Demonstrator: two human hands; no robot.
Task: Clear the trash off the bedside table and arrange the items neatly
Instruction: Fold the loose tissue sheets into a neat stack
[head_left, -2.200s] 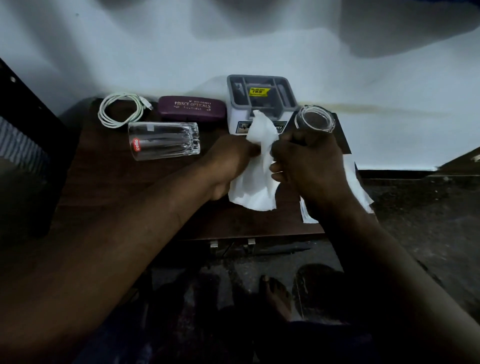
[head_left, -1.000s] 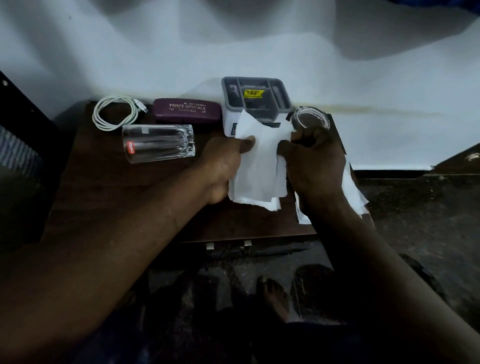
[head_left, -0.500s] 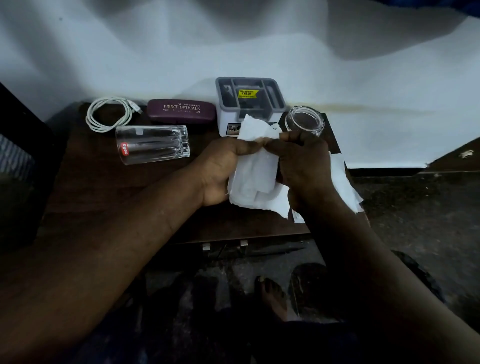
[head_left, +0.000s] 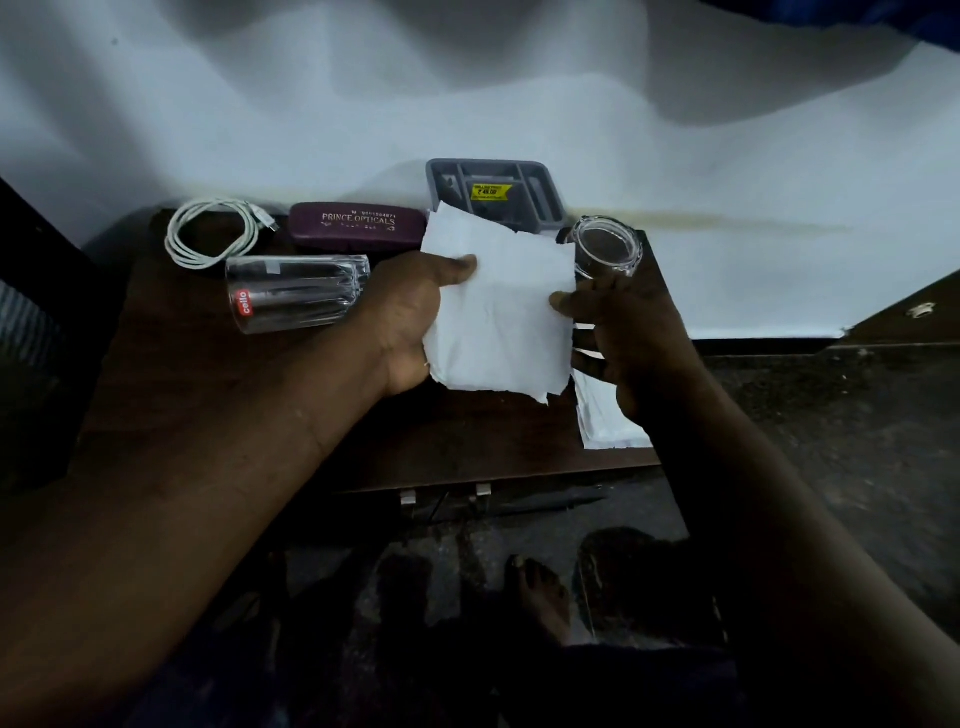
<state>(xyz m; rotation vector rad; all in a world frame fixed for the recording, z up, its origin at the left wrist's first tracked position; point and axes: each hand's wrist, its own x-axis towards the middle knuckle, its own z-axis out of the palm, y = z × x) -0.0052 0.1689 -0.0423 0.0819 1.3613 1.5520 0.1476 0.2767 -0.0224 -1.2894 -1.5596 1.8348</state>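
A white tissue (head_left: 501, 312) is spread flat between both hands above the dark wooden bedside table (head_left: 197, 395). My left hand (head_left: 410, 312) grips its left edge, thumb on top. My right hand (head_left: 618, 332) pinches its right edge. More white paper (head_left: 605, 421) lies on the table under my right wrist. A clear glass (head_left: 296, 293) with a red label lies on its side at the left. Another clear glass (head_left: 605, 252) stands behind my right hand.
Along the back edge sit a coiled white cable (head_left: 210, 239), a purple spectacle case (head_left: 356, 227) and a grey compartment tray (head_left: 493, 195) with a yellow sticker. A white wall rises behind. Dark floor lies to the right, and a bare foot (head_left: 540, 592) shows below the table.
The tissue, bunched between both hands half a second ago, is now pulled open and flat. My hands have moved apart sideways.
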